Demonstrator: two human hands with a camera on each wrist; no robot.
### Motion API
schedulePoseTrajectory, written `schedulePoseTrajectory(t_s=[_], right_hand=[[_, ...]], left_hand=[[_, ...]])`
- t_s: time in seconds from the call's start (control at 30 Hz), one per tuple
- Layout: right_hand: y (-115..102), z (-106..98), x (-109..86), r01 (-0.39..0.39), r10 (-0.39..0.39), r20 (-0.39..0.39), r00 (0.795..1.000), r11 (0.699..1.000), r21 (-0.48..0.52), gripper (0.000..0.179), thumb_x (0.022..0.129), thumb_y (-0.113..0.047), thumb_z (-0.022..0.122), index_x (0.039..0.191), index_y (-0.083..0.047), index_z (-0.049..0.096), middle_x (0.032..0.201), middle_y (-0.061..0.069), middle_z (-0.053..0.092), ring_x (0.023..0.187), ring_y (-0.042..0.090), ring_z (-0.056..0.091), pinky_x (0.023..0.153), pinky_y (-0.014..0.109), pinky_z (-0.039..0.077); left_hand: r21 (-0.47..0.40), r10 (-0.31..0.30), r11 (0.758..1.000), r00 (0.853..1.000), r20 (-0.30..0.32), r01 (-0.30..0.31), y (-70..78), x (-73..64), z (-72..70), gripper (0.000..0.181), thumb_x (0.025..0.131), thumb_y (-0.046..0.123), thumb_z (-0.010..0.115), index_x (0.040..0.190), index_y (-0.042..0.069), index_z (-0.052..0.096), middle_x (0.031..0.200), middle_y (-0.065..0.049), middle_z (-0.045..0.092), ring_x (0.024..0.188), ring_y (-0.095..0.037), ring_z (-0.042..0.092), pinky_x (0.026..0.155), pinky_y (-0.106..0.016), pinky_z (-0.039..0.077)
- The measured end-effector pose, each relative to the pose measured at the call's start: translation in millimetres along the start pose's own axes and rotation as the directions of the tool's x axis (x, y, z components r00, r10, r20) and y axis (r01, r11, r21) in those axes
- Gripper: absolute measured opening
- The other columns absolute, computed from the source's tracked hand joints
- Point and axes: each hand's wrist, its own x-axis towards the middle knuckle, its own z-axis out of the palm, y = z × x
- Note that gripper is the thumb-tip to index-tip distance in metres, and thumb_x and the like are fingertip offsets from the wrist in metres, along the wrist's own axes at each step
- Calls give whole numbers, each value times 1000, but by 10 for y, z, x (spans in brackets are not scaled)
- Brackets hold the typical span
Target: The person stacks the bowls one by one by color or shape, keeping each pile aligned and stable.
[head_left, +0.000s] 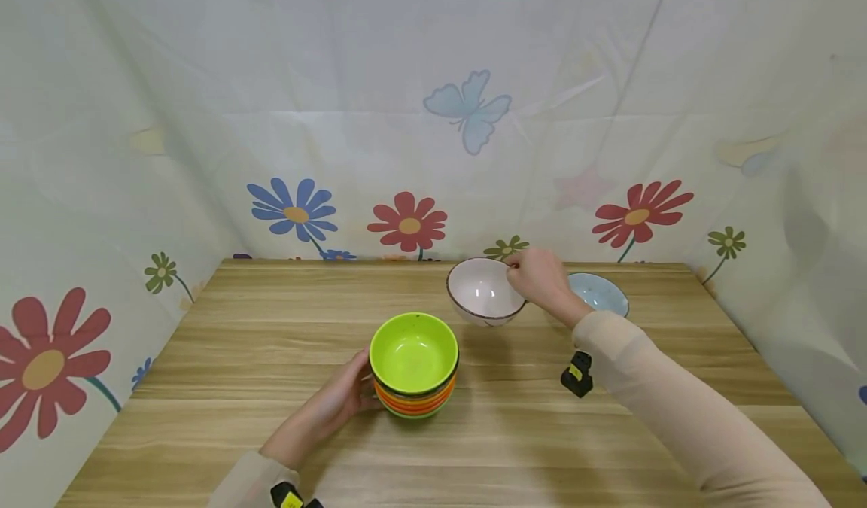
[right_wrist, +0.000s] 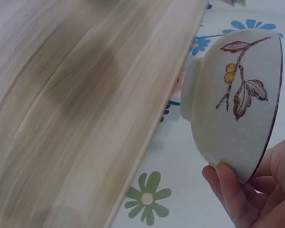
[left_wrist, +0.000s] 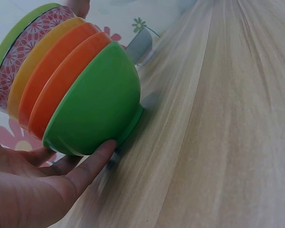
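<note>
A stack of bowls (head_left: 413, 354) stands on the wooden table, bright green on top, then a red-patterned one, yellow and orange ones, with a darker green bowl (left_wrist: 97, 97) at the bottom. My left hand (head_left: 339, 395) rests against the stack's left side, fingers spread and fairly straight; in the left wrist view its lowest fingertip touches the bottom bowl near its foot. Farther back, my right hand (head_left: 542, 278) pinches the rim of a white bowl (head_left: 484, 290) with a dark edge. The right wrist view shows a brown branch and yellow berries painted on that bowl (right_wrist: 232, 109).
A light blue bowl (head_left: 599, 293) sits at the back right, partly hidden behind my right hand and wrist. Beyond the back edge of the table (head_left: 305, 335) hangs a white curtain (head_left: 339, 64) printed with flowers and a butterfly.
</note>
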Motion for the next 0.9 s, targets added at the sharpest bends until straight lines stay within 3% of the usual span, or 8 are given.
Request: schedulePoseTrajectory(t_s=[0.1, 0.2, 0.27, 0.4, 0.7, 0.9], right_hand=[[-47, -26, -3, 4, -4, 0, 1000, 1000, 8, 27, 76, 3, 47, 77, -3, 73, 59, 7, 61, 46, 11, 31, 40, 20, 21], [-100, -52, -4, 3, -3, -4, 1000, 1000, 15, 28, 78, 1, 50, 93, -2, 73, 86, 15, 70, 50, 14, 41, 40, 20, 26], [-135, -65, 0, -1, 1, 0, 1000, 1000, 20, 27, 79, -1, 51, 95, -2, 73, 92, 16, 70, 54, 16, 47, 40, 20, 29], [-200, -88, 2, -3, 2, 16, 1000, 999, 45, 26, 80, -1, 51, 96, -1, 72, 92, 17, 70, 54, 16, 47, 40, 20, 29], [-324, -98, -16, -4, 2, 24, 1000, 997, 80, 27, 81, -2, 50, 97, -1, 72, 89, 16, 70, 42, 10, 30, 38, 19, 23], [-397, -98, -26, 5, -6, 12, 1000, 997, 79, 25, 80, -4, 52, 95, -2, 73, 93, 15, 70, 50, 13, 48, 39, 19, 32]], left_hand=[[-1, -1, 1000, 1000, -1, 1, -1, -1, -2, 65, 96, 51, 31, 140, 3, 29, 131, -8, 45, 109, -18, 51, 92, -48, 46], [-1, 2, 1000, 1000, 6, -2, 5, -4, -2, 65, 96, 51, 31, 140, 4, 29, 132, -8, 44, 110, -19, 51, 93, -48, 45], [-1, 4, 1000, 1000, 8, -4, 6, -5, -2, 65, 96, 51, 32, 140, 4, 29, 132, -7, 44, 111, -19, 50, 93, -48, 45], [-5, 3, 1000, 1000, 8, -3, 5, -5, -2, 65, 96, 51, 33, 140, 4, 30, 130, -6, 45, 110, -18, 51, 93, -48, 45], [-4, 3, 1000, 1000, 6, -3, -8, 1, -13, 65, 96, 51, 31, 140, 3, 29, 132, -8, 44, 109, -18, 51, 93, -48, 45], [5, 1, 1000, 1000, 3, -1, -9, 7, -11, 67, 96, 52, 31, 141, 2, 28, 133, -10, 43, 109, -19, 51, 93, -48, 45]])
